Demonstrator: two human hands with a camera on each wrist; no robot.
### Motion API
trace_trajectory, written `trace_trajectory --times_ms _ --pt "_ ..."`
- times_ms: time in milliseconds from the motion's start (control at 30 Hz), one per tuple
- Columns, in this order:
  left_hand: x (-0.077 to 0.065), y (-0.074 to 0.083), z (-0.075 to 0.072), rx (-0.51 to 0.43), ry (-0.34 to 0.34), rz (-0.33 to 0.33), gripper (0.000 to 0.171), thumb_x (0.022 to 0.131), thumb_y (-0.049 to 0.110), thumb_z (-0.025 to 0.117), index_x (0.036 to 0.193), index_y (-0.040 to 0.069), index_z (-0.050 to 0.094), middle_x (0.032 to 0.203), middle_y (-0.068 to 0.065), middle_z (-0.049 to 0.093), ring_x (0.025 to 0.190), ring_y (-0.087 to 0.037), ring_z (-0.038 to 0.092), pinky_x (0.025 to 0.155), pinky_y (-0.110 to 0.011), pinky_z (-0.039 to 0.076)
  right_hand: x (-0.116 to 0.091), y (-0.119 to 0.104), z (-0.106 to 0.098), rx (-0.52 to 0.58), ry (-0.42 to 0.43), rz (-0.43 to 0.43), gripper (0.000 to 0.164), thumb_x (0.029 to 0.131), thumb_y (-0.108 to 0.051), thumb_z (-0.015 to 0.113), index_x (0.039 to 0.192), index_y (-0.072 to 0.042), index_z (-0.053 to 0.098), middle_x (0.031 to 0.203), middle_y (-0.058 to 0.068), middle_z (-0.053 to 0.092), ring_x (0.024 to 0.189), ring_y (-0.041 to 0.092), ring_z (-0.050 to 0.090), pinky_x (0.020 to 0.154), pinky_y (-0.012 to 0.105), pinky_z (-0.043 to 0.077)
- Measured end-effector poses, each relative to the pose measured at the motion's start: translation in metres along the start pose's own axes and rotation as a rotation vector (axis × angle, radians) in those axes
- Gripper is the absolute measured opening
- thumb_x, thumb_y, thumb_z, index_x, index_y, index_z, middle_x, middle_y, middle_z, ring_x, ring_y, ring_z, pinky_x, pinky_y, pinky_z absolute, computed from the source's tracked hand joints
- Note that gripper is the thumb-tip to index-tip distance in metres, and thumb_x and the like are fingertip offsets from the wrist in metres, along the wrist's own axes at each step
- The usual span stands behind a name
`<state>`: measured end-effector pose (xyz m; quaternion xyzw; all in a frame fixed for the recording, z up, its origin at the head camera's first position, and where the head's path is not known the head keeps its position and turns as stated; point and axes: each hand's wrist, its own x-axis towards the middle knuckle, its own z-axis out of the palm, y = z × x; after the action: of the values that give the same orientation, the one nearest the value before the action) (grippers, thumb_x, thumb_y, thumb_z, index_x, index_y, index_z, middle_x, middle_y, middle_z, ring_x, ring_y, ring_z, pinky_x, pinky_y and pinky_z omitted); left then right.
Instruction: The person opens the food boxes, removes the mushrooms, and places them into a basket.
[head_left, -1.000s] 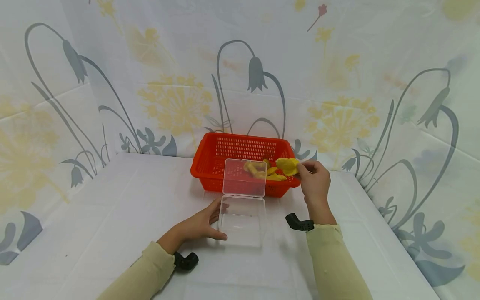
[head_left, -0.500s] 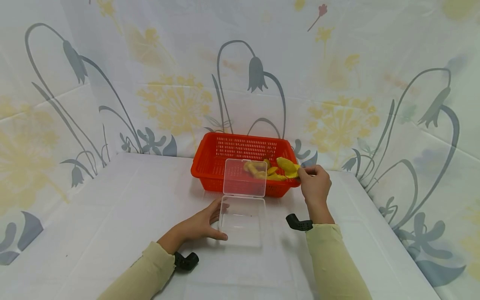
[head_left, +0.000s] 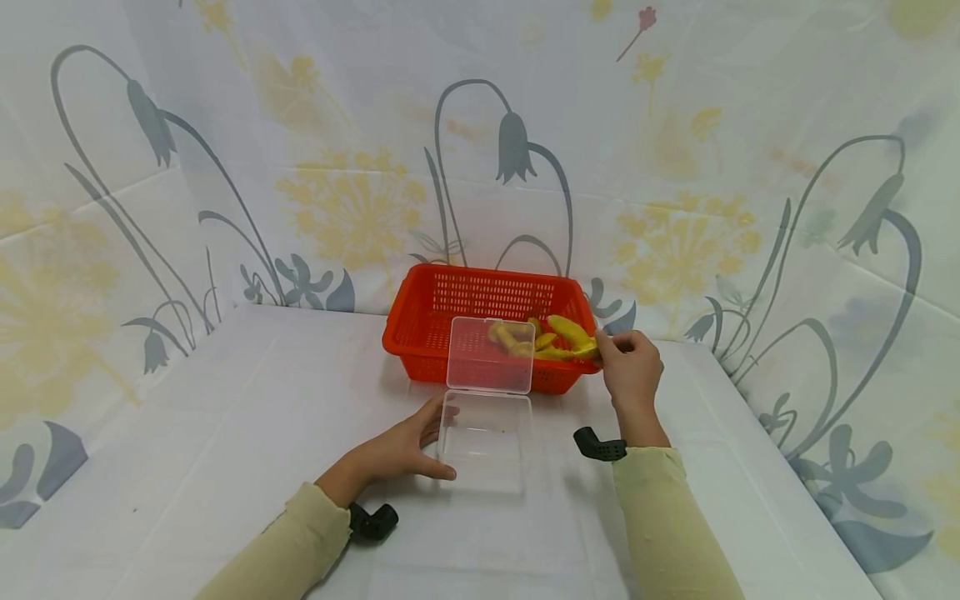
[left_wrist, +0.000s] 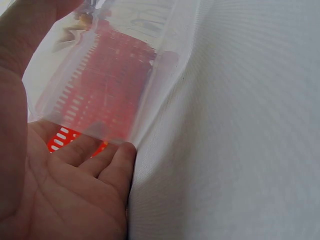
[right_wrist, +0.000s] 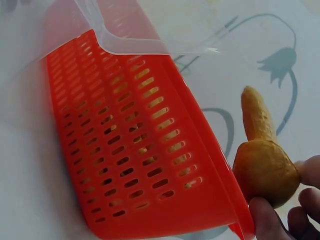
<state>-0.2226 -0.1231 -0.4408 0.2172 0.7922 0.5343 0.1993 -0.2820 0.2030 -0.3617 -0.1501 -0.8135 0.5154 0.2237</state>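
My right hand (head_left: 632, 371) pinches a yellow mushroom (head_left: 573, 333) over the right end of the red basket (head_left: 422, 367). In the right wrist view the mushroom's round cap sits between thumb and fingers, its stem pointing up. Other yellow mushrooms (head_left: 510, 337) lie in the basket's right part, some seen through the clear lid (head_left: 480, 379). My left hand (head_left: 401, 442) rests at the left side of a clear plastic box (head_left: 487, 479), thumb towards the front and fingers towards the back, spread and relaxed. In the left wrist view its fingers are partly behind the clear plastic.
The box stands on a white-covered table (head_left: 247, 467) in front of the basket, its hinged lid raised and overlapping the basket's front wall. A flower-printed cloth (head_left: 360, 125) rises behind and at both sides. Black wrist mounts (head_left: 600, 445) stick out from both cuffs.
The yellow mushroom in my right hand has turned and tilted, its free end now pointing up and left over the basket. The left hand, box and basket have stayed in place.
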Motion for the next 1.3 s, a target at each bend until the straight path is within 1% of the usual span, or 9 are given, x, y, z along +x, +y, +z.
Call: trace_trajectory --times_ms 167,267,367,500,733,967,1100,1200,1300 --pt "0.0 0.0 0.0 -0.005 -0.002 0.004 0.116 0.071 0.024 0.087 0.153 0.04 0.007 0.158 -0.004 0.03 0.147 -0.024 0.028 0.118 -0.043 0.029 -0.003 -0.003 0.002 0.056 -0.052 0.006 0.044 0.094 -0.049 0.057 0.101 -0.006 0.062 0.102 0.012 0.064 0.078 0.015 0.073 0.072 0.019 0.058" --pt "-0.001 0.001 0.0 -0.007 -0.001 0.005 0.116 0.071 0.024 0.087 0.153 0.039 0.007 0.157 -0.004 0.03 0.147 -0.024 0.028 0.118 -0.043 0.029 -0.004 -0.006 0.004 0.079 -0.083 0.001 0.04 0.095 -0.046 0.057 0.101 -0.006 0.062 0.105 0.013 0.064 0.081 0.017 0.074 0.078 0.024 0.059" --pt "-0.001 0.001 0.0 -0.008 0.0 0.005 0.116 0.07 0.024 0.087 0.154 0.039 0.007 0.157 -0.004 0.03 0.147 -0.024 0.028 0.118 -0.043 0.029 -0.006 -0.008 0.004 0.074 -0.101 -0.008 0.038 0.096 -0.043 0.057 0.1 -0.006 0.063 0.105 0.014 0.066 0.083 0.019 0.074 0.076 0.022 0.058" --pt "0.0 0.0 0.0 -0.007 0.0 0.003 0.116 0.07 0.024 0.087 0.153 0.039 0.007 0.157 -0.004 0.03 0.147 -0.024 0.028 0.117 -0.043 0.029 -0.007 -0.009 0.005 0.062 -0.12 -0.024 0.039 0.096 -0.043 0.056 0.1 -0.004 0.063 0.103 0.014 0.066 0.084 0.019 0.074 0.073 0.017 0.057" --pt "0.0 0.001 0.0 -0.005 0.001 -0.006 0.116 0.07 0.025 0.087 0.153 0.04 0.008 0.157 -0.003 0.03 0.147 -0.024 0.028 0.117 -0.043 0.029 -0.009 -0.011 0.005 0.039 -0.141 -0.047 0.037 0.096 -0.043 0.057 0.099 -0.006 0.063 0.098 0.012 0.067 0.083 0.019 0.073 0.078 0.026 0.059" --pt "-0.001 0.002 -0.002 -0.01 0.001 -0.003 0.116 0.07 0.023 0.087 0.154 0.039 0.008 0.158 -0.004 0.03 0.148 -0.024 0.027 0.117 -0.043 0.03 -0.012 -0.018 0.003 0.034 -0.153 -0.1 0.037 0.096 -0.043 0.057 0.097 -0.007 0.064 0.093 0.011 0.068 0.084 0.02 0.072 0.073 0.021 0.059" --pt "-0.002 0.001 -0.002 -0.003 0.001 -0.009 0.118 0.069 0.024 0.088 0.154 0.038 0.007 0.158 -0.004 0.028 0.148 -0.024 0.026 0.117 -0.043 0.03 -0.017 -0.022 0.003 0.003 -0.172 -0.121 0.035 0.095 -0.043 0.058 0.098 -0.009 0.065 0.094 0.008 0.068 0.085 0.02 0.069 0.071 0.02 0.058" --pt "-0.005 -0.001 -0.001 0.021 0.003 -0.026 0.12 0.068 0.026 0.088 0.155 0.036 0.006 0.16 -0.004 0.026 0.148 -0.026 0.027 0.116 -0.043 0.032 -0.02 -0.024 0.002 -0.028 -0.187 -0.151 0.034 0.095 -0.044 0.057 0.097 -0.011 0.065 0.095 0.008 0.067 0.086 0.021 0.066 0.071 0.022 0.058" --pt "-0.009 -0.002 -0.002 0.067 0.011 -0.052 0.121 0.067 0.032 0.088 0.155 0.035 0.006 0.161 -0.005 0.024 0.147 -0.029 0.028 0.115 -0.045 0.035 -0.024 -0.026 -0.001 -0.069 -0.201 -0.19 0.032 0.095 -0.043 0.057 0.094 -0.011 0.065 0.098 0.009 0.067 0.091 0.022 0.063 0.076 0.028 0.059"
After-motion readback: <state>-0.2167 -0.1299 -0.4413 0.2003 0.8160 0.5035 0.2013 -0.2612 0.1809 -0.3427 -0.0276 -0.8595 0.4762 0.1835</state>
